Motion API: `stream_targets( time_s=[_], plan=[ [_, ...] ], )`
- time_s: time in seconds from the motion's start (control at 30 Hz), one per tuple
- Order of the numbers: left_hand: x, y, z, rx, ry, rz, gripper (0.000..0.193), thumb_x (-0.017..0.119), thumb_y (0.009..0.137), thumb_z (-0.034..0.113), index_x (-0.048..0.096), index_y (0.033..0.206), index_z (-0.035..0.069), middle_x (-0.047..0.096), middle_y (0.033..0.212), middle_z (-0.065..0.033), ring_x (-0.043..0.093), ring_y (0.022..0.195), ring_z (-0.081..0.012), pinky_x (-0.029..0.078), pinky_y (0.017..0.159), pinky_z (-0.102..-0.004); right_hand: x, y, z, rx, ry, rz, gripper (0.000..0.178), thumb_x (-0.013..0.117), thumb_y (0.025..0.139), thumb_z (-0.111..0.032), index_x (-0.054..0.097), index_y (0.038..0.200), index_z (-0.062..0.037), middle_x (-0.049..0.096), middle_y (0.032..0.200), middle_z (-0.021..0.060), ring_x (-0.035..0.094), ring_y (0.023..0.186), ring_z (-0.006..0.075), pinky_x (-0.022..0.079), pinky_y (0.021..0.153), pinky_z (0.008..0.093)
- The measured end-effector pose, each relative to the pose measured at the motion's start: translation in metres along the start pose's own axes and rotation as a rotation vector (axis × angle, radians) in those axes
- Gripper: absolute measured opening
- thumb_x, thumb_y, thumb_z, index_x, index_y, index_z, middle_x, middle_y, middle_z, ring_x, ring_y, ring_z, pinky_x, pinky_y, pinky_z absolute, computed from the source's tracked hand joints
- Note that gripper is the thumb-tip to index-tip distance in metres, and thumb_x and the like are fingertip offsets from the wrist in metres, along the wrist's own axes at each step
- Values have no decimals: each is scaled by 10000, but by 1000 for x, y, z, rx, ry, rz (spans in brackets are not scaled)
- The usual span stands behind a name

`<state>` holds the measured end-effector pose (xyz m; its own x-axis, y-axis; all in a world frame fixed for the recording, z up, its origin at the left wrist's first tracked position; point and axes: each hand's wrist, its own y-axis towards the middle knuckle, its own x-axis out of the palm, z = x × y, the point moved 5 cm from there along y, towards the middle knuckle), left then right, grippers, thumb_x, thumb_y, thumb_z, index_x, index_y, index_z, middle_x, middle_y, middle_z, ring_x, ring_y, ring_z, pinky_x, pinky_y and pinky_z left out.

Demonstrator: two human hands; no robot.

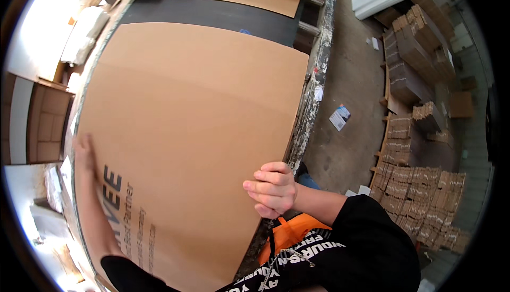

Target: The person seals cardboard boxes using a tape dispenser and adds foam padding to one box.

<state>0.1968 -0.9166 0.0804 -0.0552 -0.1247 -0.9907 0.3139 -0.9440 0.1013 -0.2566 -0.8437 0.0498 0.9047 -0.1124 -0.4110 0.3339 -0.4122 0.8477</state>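
A large flat brown cardboard box [196, 117] with dark printing along its left side lies in front of me. My left hand [85, 151] rests at the box's left edge, slightly blurred, its fingers looking stretched out rather than curled. Over the right edge of the box is my right hand [273, 188], closed with the fingers curled in. Anything inside that fist is hidden from view.
Beyond the box, a dark belt [207, 13] carries another cardboard piece [239, 2]. A worn metal rail [313, 85] runs along the right. Farther right, stacks of folded cardboard [419, 202] stand on pallets, and a printed sheet [340, 117] lies on the floor.
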Motion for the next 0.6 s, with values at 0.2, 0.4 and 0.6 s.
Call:
stream_targets(
  time_s=[0.2, 0.4, 0.6],
  plan=[
    [77, 110, -165, -353, -825, -308, 678, 277, 1049, 497, 587, 1263, -67, 682, 1130, -184, 664, 1022, -271, 518, 920, -349, -2, -4, -5, 20, 0, -2, 262, 559, 778, -268, 687, 681, -62, 746, 873, 78, 625, 791, 214, 490, 773, 366],
    [49, 70, -275, -373, -158, -22, 679, 306, 1026, 510, 521, 1353, -44, 515, 1400, -246, 460, 1323, -339, 300, 1135, -389, 17, 0, -18, 26, 140, 53, 207, 594, 726, -243, 666, 629, -75, 742, 843, 70, 624, 726, 183, 493, 695, 321],
    [35, -135, 171, 456, 127, -434, 1045, 670, 779, 622, 313, 1447, -97, 272, 1533, -291, 147, 1455, -502, 132, 1185, -581, 4, -12, -1, 38, 168, 67, 185, 625, 745, -248, 630, 640, -96, 736, 844, 60, 623, 684, 167, 510, 634, 318]
  ],
)
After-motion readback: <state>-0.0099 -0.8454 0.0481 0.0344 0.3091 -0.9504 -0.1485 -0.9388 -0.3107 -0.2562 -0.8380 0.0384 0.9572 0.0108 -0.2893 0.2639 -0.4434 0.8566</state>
